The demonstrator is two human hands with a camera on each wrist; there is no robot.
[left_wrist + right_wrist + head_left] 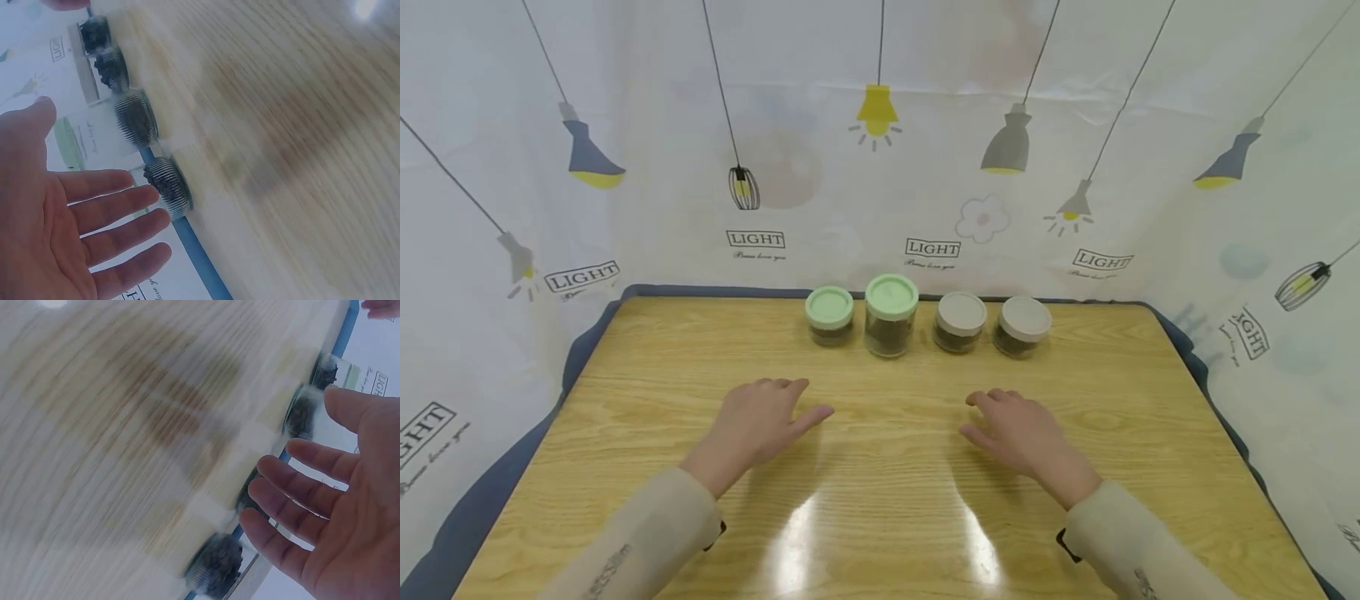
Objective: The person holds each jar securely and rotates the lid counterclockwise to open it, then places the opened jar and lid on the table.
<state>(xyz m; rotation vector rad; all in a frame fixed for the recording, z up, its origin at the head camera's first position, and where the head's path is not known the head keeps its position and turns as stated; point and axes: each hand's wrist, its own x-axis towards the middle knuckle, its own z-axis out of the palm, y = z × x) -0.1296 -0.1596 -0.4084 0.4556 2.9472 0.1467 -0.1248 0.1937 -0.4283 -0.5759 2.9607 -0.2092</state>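
In the head view, jars with dark contents stand in a row near the table's far edge. From the left come a short jar with a green lid (830, 310), a taller green-lidded jar (891, 317), a short jar with a whitish lid (960, 322) and another whitish-lidded jar (1022, 327). My left hand (762, 423) hovers in front of the short green-lidded jar, fingers extended and thumb spread, holding nothing. Relaxed and also holding nothing, my right hand (1018, 432) is in front of the whitish-lidded jars. Both wrist views show palms with fingers apart; the right hand (325, 500) partly hides the jars behind it.
The light wood table (887, 483) has a dark blue border (715, 291) along its far edge. Behind and beside it hangs a white curtain (820, 192) printed with lamps and the word LIGHT. Two bright reflections lie on the near tabletop.
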